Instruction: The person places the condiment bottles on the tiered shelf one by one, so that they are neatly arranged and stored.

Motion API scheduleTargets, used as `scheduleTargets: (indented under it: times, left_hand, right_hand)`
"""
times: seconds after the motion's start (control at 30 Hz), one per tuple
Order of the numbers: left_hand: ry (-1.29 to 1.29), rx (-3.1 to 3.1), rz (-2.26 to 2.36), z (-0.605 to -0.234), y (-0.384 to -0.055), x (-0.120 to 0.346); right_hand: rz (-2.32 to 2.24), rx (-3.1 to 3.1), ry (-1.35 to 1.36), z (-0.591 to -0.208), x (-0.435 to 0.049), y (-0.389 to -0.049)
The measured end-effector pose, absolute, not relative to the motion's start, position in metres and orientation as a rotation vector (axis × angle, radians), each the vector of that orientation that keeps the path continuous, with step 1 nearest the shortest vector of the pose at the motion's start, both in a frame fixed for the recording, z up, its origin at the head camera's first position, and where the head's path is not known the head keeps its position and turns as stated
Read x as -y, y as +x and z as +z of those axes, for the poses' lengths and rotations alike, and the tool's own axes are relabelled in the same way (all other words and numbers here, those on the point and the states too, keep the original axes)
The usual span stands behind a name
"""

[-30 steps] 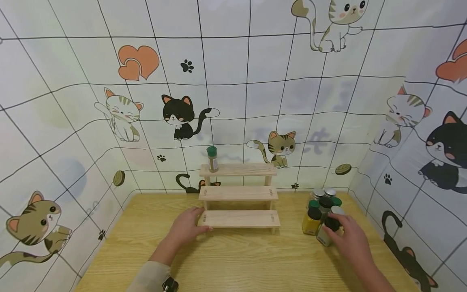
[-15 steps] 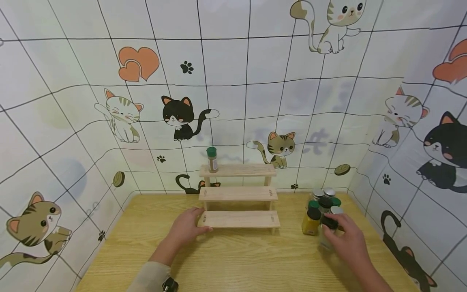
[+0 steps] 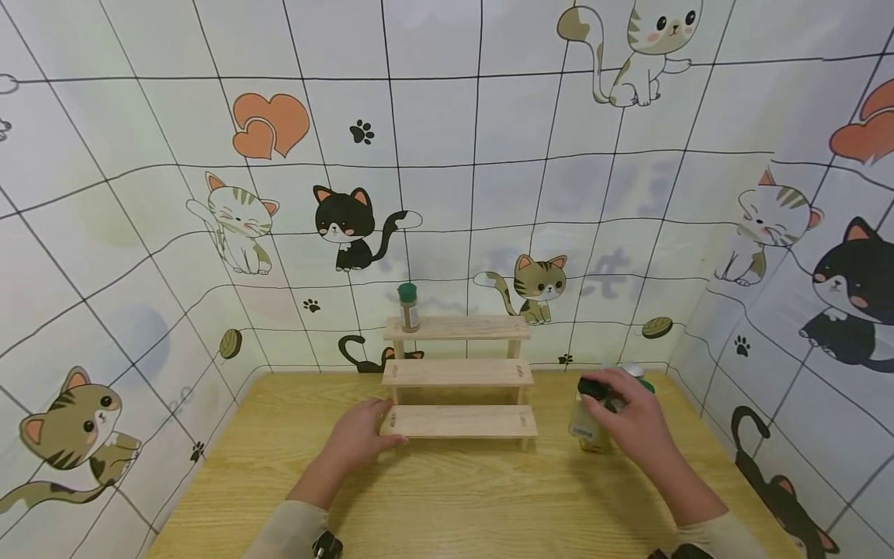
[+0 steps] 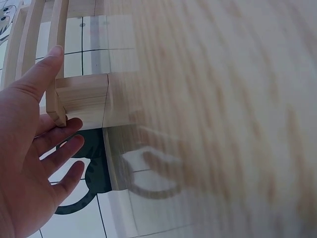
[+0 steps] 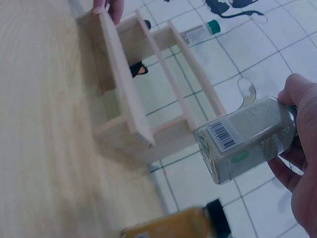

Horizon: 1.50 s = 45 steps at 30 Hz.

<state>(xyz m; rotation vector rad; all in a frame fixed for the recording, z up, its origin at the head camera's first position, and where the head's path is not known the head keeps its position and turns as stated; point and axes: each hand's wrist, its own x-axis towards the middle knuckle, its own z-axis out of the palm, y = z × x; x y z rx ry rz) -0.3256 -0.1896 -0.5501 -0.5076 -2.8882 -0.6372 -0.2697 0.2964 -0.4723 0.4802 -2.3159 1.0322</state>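
My right hand pinches the black cap of a square glass spice jar holding pale powder. In the right wrist view the jar is tilted, its barcode label showing and its base toward the rack. On the left, my left hand grips the end of the lowest step of a three-tier wooden spice rack. The left wrist view has the thumb on the step's edge and a finger under its corner. A green-capped spice jar stands on the top step's left end.
Several more spice jars stand at the table's right, mostly hidden behind my right hand. A silver lid and a green lid peek out. A yellow-orange jar with a black cap is nearest the held one. Tiled, cat-print walls enclose the wooden table.
My right hand has lifted the pale-powder jar from the front of the group and moved it left and back toward the rack. The left hand keeps its hold on the rack.
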Motion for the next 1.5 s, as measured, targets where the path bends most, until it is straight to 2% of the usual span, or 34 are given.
scheduleTargets:
  times: [0.47, 0.8, 1.5]
  left_hand:
    - [-0.492, 2.918, -0.626, -0.549, -0.326, 0.189]
    - [-0.486, 2.926, -0.636, -0.546, -0.326, 0.189]
    - [-0.472, 2.94, -0.633, -0.552, -0.331, 0.19]
  right_hand:
    - [1.137, 2.346, 0.674, -0.422, -0.252, -0.326]
    - [1.208, 2.326, 0.783, -0.4, -0.218, -0.358]
    - [1.488, 2.396, 0.762, -0.375, -0.164, -0.425]
